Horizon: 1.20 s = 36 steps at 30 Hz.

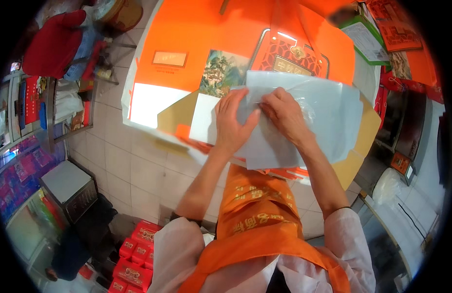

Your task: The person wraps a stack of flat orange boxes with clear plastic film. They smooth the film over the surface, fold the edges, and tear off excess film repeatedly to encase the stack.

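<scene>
In front of me lies a stack of translucent grey-white plastic sheets, with creases and glare near its middle. My left hand rests at the stack's left side, thumb and fingers apart. My right hand has its fingertips bunched on the top sheet and seems to pinch a bit of it; the fingertips are partly hidden. Beneath the sheets are flat orange printed cardboard pieces, one with a landscape picture. A red patterned panel with gold trim shows just beyond the sheets.
Brown cardboard flaps stick out at the right. A green-edged carton stands at the far right. Red gift boxes are stacked on the floor at lower left. A person in a red top is at upper left, near a metal shelf.
</scene>
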Each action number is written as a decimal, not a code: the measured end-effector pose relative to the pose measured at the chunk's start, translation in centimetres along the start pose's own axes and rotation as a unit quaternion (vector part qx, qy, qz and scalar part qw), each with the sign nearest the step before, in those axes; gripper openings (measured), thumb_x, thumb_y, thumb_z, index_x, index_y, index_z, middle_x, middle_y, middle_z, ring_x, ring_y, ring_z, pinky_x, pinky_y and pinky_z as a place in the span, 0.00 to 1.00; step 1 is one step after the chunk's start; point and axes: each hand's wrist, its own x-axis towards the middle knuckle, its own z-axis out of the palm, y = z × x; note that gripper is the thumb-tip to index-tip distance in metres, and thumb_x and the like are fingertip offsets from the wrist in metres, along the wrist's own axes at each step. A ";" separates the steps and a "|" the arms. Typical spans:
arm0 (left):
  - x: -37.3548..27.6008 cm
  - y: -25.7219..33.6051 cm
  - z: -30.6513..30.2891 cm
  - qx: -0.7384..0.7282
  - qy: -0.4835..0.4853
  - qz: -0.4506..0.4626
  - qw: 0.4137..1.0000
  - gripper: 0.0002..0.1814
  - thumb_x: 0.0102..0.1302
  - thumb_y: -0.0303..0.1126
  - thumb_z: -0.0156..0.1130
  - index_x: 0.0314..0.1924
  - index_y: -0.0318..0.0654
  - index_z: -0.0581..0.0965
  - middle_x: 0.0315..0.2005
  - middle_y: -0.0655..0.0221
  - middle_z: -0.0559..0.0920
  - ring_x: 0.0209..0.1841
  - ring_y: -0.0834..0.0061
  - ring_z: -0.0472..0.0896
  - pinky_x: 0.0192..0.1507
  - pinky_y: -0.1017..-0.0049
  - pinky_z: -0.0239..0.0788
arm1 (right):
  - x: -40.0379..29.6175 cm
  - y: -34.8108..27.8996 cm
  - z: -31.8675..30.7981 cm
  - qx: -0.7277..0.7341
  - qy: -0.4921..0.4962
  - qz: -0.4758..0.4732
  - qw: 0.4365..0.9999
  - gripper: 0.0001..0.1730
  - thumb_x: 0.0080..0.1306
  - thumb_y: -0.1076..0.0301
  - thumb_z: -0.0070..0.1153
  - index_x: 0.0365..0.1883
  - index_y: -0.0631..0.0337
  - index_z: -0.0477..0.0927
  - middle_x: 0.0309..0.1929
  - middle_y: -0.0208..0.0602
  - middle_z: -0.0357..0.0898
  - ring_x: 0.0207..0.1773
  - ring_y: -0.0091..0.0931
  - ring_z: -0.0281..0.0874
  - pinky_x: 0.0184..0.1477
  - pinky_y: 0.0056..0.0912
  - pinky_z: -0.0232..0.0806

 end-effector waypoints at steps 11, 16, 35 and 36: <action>7.0 1.2 -1.9 -0.155 -0.168 -0.388 0.893 0.13 0.61 0.34 0.55 0.40 0.31 0.77 0.29 0.64 0.82 0.28 0.78 0.80 0.30 0.82 0.70 | -2.2 1.3 -2.3 -0.018 -0.026 -0.079 0.996 0.07 0.50 0.72 0.54 0.25 0.57 0.68 0.27 0.38 0.70 0.32 0.39 0.68 0.36 0.38 0.62; 7.0 2.1 -1.8 -0.138 -0.160 -0.393 0.895 0.11 0.62 0.34 0.54 0.36 0.33 0.77 0.29 0.65 0.82 0.28 0.80 0.81 0.26 0.85 0.67 | -9.6 2.3 -6.5 -0.022 -0.050 -0.029 0.998 0.08 0.49 0.76 0.55 0.26 0.56 0.69 0.30 0.32 0.74 0.32 0.35 0.69 0.36 0.34 0.63; 7.4 1.0 -1.4 -0.136 -0.175 -0.410 0.885 0.12 0.67 0.34 0.51 0.40 0.31 0.75 0.30 0.66 0.80 0.28 0.80 0.77 0.28 0.84 0.67 | -42.2 14.5 -25.5 -0.202 0.099 0.469 0.854 0.08 0.58 0.68 0.53 0.35 0.62 0.75 0.37 0.45 0.77 0.38 0.42 0.74 0.41 0.40 0.65; 7.5 0.1 -2.0 -0.126 -0.198 -0.411 0.881 0.14 0.66 0.37 0.54 0.44 0.35 0.74 0.34 0.67 0.80 0.31 0.82 0.79 0.32 0.84 0.72 | -42.6 14.6 -26.3 -0.207 0.094 0.494 0.839 0.10 0.60 0.68 0.51 0.37 0.63 0.75 0.39 0.47 0.77 0.39 0.43 0.75 0.42 0.40 0.66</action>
